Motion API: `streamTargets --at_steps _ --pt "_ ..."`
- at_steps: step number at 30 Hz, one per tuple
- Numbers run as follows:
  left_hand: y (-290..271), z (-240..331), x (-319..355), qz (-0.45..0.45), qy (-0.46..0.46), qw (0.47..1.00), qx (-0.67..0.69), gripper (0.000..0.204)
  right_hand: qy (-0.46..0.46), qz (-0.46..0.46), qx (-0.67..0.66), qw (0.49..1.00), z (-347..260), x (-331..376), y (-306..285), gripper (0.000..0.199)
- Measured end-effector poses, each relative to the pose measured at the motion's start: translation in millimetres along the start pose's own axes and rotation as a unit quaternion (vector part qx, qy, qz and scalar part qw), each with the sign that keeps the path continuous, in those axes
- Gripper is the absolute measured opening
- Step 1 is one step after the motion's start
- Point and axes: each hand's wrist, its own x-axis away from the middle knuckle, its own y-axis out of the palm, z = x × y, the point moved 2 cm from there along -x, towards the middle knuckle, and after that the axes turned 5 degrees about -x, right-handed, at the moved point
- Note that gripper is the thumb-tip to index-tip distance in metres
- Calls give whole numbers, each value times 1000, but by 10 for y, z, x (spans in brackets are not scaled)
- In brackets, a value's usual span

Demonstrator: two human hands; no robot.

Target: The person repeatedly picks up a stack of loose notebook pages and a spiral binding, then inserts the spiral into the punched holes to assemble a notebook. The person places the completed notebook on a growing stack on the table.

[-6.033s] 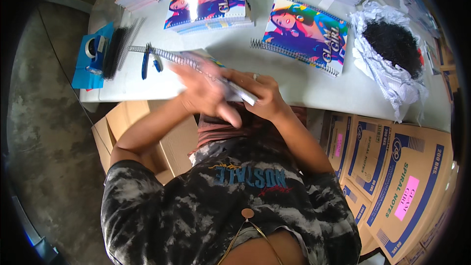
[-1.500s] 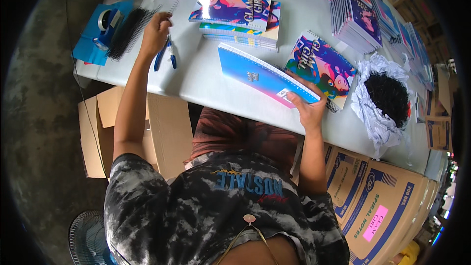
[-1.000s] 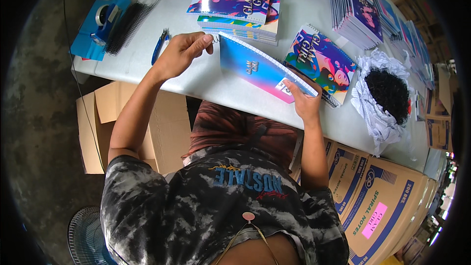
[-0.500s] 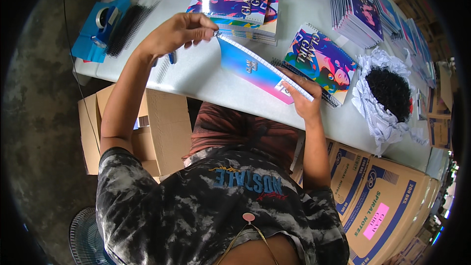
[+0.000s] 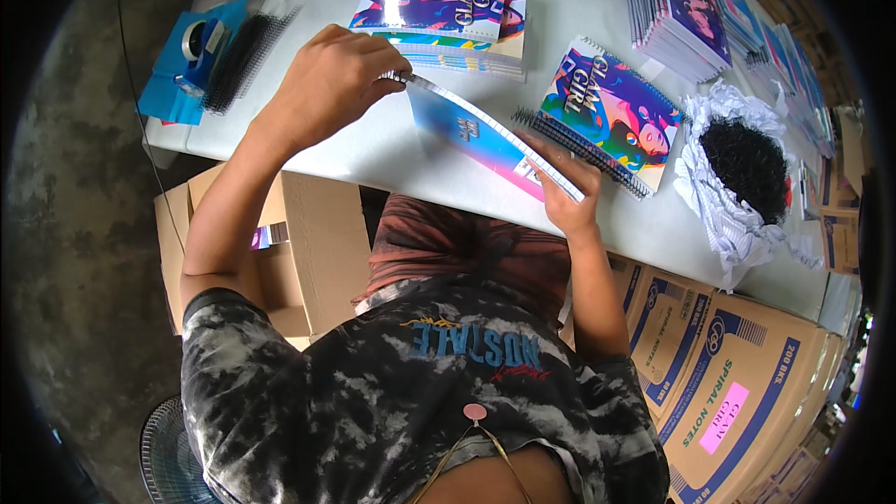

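An unbound-looking notebook [image 5: 457,135] is tilted above the table's near side, its blue-to-pink cover facing me and its white punched edge upward. My left hand [image 5: 341,79] pinches at its upper left corner, where a short bit of dark spiral coil [image 5: 396,77] shows; most of that coil is hidden by the fingers. My right hand [image 5: 567,189] is closed round the notebook's lower right end, thumb on the cover side. Just beyond the right hand lies a colourful spiral notebook [image 5: 611,117], with loose black coils [image 5: 583,151] along its near edge.
A notebook stack [image 5: 434,5] stands ahead, with more stacks [image 5: 677,23] at far right. Crumpled paper holds a tangled black heap [image 5: 742,168] at right. Black coils [image 5: 247,61] and a tape roll [image 5: 194,40] lie at left. Cartons [image 5: 322,247] stand below the table.
My left hand has turned at the notebook's corner, its back now more upward. The notebook and my right hand have shifted slightly left and bowed a little more.
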Motion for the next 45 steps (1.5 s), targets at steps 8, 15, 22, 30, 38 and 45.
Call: streamTargets --at_steps 8,15,22,30,38,45 --pt "-53 30 -12 -113 -44 991 58 32 -29 5 22 999 -8 0 11 34" --pt "118 73 95 117 -41 992 8 33 11 18 -29 999 10 31 35 28" --pt "31 -176 43 -163 -136 903 374 17 43 -14 -126 991 -59 -23 18 26" --pt "38 -382 9 -312 -190 833 415 31 23 -32 -121 992 9 -63 42 28" --pt "13 -407 -11 -344 -206 788 466 35 51 -38 -138 988 -8 -76 2 27" --pt "1 -324 -60 -186 -152 895 375 15 138 -26 -164 977 79 18 4 25"
